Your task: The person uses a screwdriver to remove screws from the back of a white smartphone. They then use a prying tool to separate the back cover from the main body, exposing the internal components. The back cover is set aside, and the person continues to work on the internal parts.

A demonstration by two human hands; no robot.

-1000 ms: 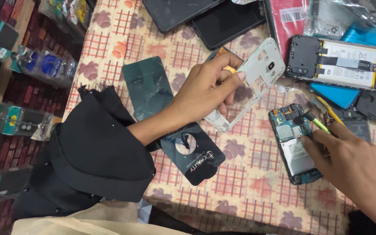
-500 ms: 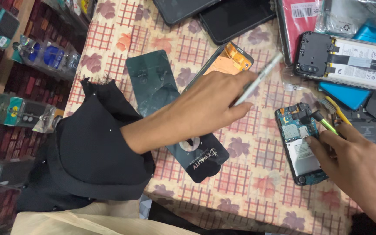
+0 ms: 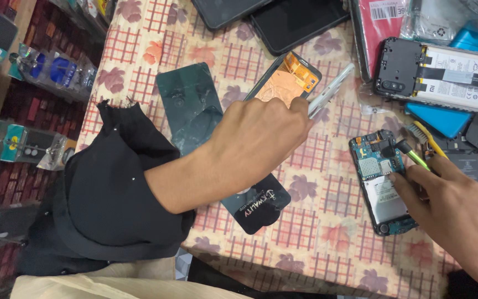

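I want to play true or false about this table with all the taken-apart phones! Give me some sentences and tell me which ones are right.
1. The left hand holds a thin white phone frame. True.
2. The right hand rests on a closed book. False: it rests on an opened phone with its circuit board showing.
3. A green-handled tool touches the top of the opened phone. True.
4. The tablecloth is plain blue. False: it is pale, with red checks and flowers.
5. A screen part with a copper-coloured back lies beyond the left hand. True.
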